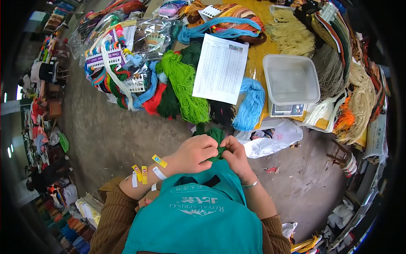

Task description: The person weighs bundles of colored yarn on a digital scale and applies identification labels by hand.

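Head view: dk green yarn [216, 135] is at the top edge of your teal apron [198, 226], L hand [195, 154] & R hand [237, 157] both w/ fingers pinched on it; past it, lt green yarn [185, 86], printed sheet [220, 70], plastic tub [292, 78] atop scale [287, 110].

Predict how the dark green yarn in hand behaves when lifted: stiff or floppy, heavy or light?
Likely floppy: the dark green yarn bunches between the left hand and right hand. Probably light: a small bundle of fine strands.
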`<action>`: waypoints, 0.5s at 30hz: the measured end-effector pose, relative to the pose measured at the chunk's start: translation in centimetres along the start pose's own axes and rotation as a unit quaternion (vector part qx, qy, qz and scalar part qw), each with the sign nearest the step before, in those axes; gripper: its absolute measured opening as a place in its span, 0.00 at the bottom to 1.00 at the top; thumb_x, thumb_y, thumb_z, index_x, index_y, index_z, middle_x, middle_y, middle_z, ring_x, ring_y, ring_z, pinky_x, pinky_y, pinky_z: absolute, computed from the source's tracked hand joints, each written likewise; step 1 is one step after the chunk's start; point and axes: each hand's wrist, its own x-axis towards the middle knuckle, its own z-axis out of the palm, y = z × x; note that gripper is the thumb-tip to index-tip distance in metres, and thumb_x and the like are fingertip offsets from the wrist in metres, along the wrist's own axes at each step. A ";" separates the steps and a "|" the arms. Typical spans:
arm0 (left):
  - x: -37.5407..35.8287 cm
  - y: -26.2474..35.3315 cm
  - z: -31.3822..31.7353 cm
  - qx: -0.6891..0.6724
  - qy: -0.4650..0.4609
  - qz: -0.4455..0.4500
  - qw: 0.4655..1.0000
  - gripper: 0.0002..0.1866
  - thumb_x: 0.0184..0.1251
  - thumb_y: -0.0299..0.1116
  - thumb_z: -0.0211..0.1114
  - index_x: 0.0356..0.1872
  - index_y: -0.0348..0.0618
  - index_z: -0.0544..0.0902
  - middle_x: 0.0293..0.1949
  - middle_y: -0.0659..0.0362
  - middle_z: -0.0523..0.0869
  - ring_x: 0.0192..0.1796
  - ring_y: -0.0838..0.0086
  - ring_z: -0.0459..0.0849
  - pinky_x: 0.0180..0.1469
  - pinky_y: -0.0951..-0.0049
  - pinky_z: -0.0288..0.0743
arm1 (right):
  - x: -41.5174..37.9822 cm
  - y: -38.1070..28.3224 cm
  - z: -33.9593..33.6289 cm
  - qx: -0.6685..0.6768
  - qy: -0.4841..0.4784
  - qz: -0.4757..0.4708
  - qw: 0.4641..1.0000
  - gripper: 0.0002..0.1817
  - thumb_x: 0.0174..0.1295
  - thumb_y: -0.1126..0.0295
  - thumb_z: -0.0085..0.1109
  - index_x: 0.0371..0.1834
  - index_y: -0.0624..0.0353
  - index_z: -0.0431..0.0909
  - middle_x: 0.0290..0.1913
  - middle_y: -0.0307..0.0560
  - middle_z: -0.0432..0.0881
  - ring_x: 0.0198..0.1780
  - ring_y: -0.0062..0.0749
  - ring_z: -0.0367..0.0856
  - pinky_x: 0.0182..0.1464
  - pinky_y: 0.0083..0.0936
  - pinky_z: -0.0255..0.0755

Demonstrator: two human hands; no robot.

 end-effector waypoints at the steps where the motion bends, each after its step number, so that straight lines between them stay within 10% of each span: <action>1: -0.1 0.1 0.2 -0.021 -0.001 0.005 1.000 0.12 0.45 0.26 0.68 0.33 0.43 0.77 0.39 0.58 0.79 0.40 0.61 0.80 0.39 0.65 0.76 | -0.1 0.5 -0.4 0.000 0.001 0.003 1.000 0.09 0.54 0.83 0.52 0.38 0.61 0.72 0.32 0.35 0.76 0.34 0.15 0.74 0.35 0.17 0.68; 10: -0.4 1.1 1.3 -0.085 0.012 -0.158 0.984 0.19 0.47 0.25 0.68 0.45 0.43 0.79 0.40 0.56 0.80 0.42 0.59 0.79 0.44 0.62 0.74 | -0.1 1.4 0.2 0.127 0.036 0.003 0.991 0.15 0.61 0.82 0.43 0.50 0.59 0.70 0.39 0.33 0.74 0.38 0.14 0.70 0.39 0.13 0.64; 15: -0.6 0.8 1.7 0.070 0.046 -0.064 0.994 0.19 0.50 0.25 0.68 0.47 0.42 0.79 0.39 0.55 0.79 0.43 0.57 0.78 0.46 0.58 0.73 | 0.2 2.0 -0.1 0.119 0.079 0.005 0.990 0.15 0.63 0.83 0.44 0.53 0.60 0.70 0.41 0.35 0.76 0.38 0.12 0.71 0.39 0.12 0.65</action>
